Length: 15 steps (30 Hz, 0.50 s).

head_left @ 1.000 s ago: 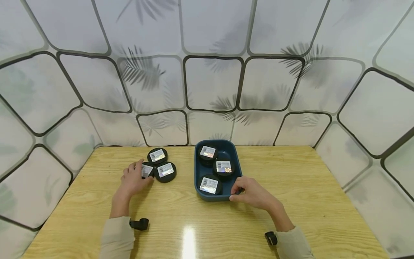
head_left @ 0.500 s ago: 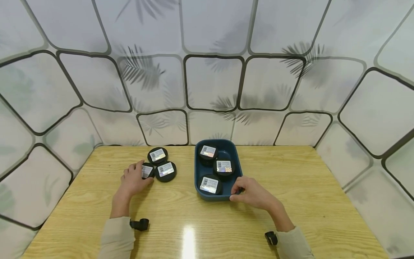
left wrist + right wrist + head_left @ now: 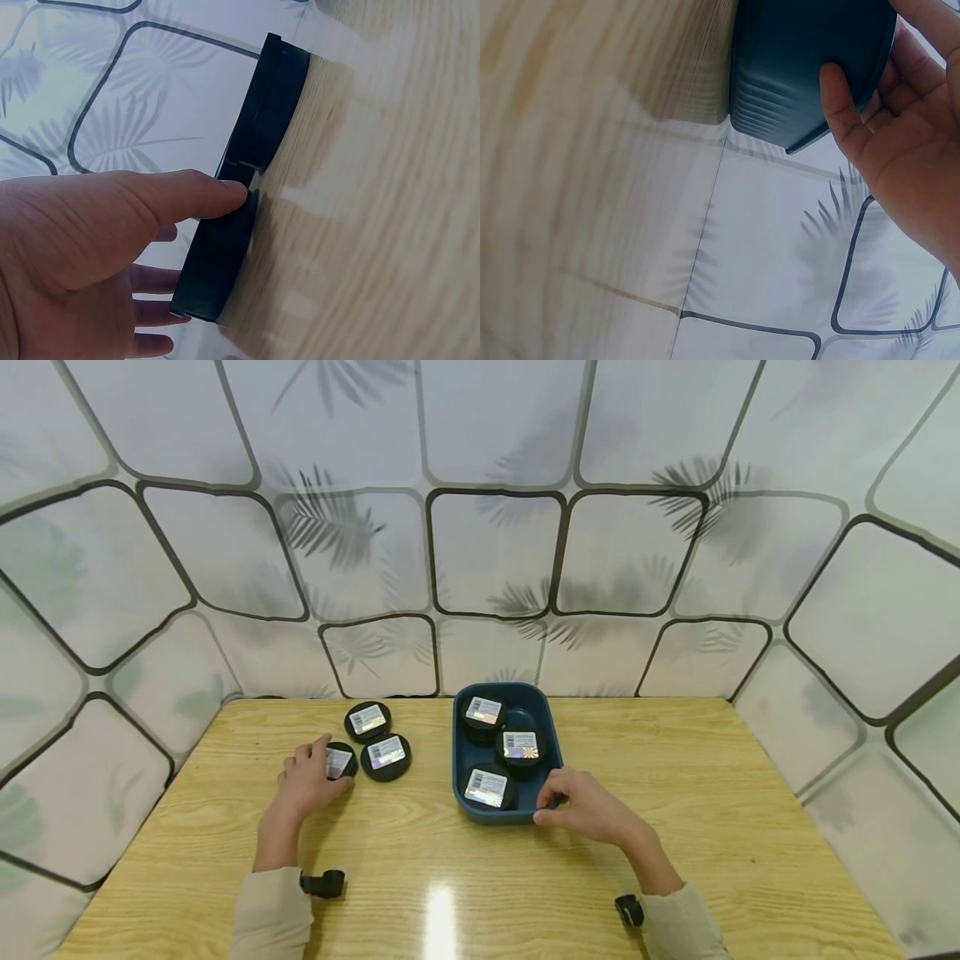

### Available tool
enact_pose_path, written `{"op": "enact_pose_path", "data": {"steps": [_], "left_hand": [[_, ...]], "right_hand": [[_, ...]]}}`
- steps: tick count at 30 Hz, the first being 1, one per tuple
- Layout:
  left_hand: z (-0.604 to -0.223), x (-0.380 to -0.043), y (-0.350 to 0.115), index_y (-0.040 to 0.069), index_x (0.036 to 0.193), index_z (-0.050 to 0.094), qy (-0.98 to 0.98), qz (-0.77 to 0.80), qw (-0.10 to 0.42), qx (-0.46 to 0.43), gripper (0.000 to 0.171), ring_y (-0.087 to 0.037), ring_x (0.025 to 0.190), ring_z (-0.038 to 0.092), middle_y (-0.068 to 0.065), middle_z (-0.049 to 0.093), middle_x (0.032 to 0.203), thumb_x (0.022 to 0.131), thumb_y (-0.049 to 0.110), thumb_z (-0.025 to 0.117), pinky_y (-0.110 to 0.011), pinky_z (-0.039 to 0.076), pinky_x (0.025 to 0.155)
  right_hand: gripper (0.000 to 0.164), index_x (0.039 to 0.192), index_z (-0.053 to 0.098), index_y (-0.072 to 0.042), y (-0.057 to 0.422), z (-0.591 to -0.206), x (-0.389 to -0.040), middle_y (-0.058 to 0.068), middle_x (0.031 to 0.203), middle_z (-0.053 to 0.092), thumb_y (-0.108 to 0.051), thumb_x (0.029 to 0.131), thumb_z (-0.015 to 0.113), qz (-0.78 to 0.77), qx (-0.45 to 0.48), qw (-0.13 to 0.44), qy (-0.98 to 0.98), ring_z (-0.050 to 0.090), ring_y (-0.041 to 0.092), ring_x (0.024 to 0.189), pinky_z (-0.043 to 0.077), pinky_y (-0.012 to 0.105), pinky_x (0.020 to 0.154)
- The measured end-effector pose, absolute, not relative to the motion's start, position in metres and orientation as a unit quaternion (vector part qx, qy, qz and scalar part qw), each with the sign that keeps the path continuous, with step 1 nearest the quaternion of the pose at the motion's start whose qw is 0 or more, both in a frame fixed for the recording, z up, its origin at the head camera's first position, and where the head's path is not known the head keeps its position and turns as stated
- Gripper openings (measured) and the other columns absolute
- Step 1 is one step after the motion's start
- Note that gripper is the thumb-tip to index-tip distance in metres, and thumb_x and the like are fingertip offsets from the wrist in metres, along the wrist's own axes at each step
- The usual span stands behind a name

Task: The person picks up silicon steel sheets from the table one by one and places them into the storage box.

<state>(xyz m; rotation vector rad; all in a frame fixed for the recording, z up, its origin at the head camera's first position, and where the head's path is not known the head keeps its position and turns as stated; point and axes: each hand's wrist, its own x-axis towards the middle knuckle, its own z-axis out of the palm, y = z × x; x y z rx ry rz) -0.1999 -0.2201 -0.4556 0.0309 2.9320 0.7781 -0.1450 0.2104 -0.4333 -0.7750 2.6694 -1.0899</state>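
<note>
My left hand [image 3: 303, 783] grips a flat round black container [image 3: 341, 762] with a white label on top. Its thumb presses the near side in the left wrist view, and the other fingers reach round the far side of the black container [image 3: 217, 259]. Just right of it lie two like containers [image 3: 367, 720] [image 3: 386, 757], side by side on the table. At the near right corner of a dark blue plastic bin [image 3: 557, 739], my right hand [image 3: 588, 807] pinches the rim. In the right wrist view the thumb lies outside the bin wall [image 3: 802, 82], fingers over the edge.
Inside the bin sit several more black containers [image 3: 486, 787], labels up. The wooden table [image 3: 390, 868] ends at the back against a patterned white curtain [image 3: 495, 552]. Bare table top extends to the right of the bin.
The gripped container has shifted slightly toward me, and a gap now shows between it and the other two. My right hand and the bin stay in place.
</note>
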Motion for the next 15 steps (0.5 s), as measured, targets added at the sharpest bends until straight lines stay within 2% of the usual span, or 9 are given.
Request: {"op": "enact_pose_path", "data": {"steps": [7,15], "left_hand": [[-0.4561,-0.1966,-0.222,-0.004,0.15,0.021,0.963,0.263,0.054,0.002,0.085,-0.061,0.127,0.026,-0.043,0.028,0.138,0.088,0.025,0.071,-0.073,0.024,0.101],[-0.4586,-0.1964,-0.2256,-0.004,0.15,0.022,0.966,0.257,0.037,0.007,0.088,-0.061,0.123,0.034,-0.043,0.034,0.133,0.085,0.028,0.074,-0.071,0.03,0.097]], "right_hand": [[0.009,0.084,0.07,-0.02,0.2113,-0.4321,-0.1447,-0.01,0.083,0.06,-0.023,0.088,0.077,-0.364,-0.265,0.078,0.889,0.053,0.019,0.078,0.043,0.025,0.067],[0.008,0.083,0.071,-0.021,0.2109,-0.4329,-0.1443,-0.01,0.083,0.06,-0.023,0.087,0.077,-0.362,-0.259,0.082,0.892,0.053,0.019,0.078,0.043,0.025,0.067]]}}
